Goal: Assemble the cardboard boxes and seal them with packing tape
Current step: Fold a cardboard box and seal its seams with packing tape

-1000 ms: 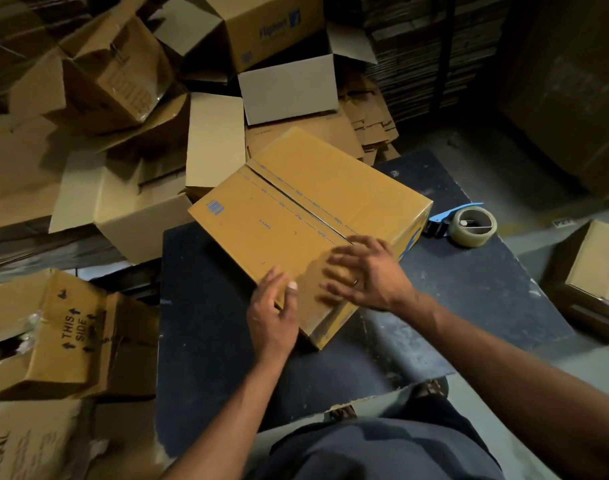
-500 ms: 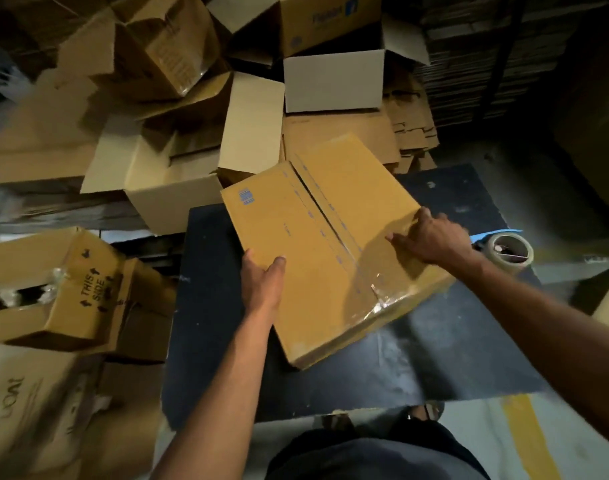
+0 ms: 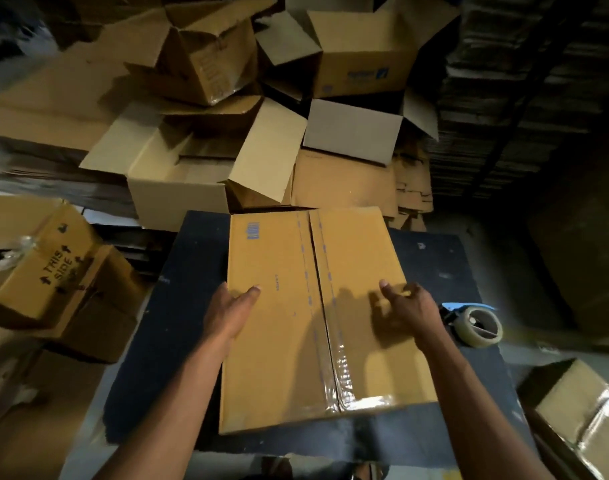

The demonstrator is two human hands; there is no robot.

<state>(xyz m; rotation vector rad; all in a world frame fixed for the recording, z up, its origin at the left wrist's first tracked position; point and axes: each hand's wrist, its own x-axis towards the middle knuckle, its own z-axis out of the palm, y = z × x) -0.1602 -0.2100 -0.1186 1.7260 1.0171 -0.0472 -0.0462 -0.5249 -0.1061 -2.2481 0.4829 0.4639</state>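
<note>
Box (image 3: 317, 317) flat on table (image 3: 178, 306); left hand (image 3: 228, 315) grip flat on top; right hand (image 3: 405, 310) loose, empty.

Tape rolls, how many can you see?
1. The tape roll lies on the dark table, right of the box, beside the right hand. Others may be hidden.

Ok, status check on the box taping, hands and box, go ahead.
Left hand on box's left edge, right hand open over the top. Box flat on table, seam taped only at near end. Tape dispenser right of box, nothing blocking.
</note>
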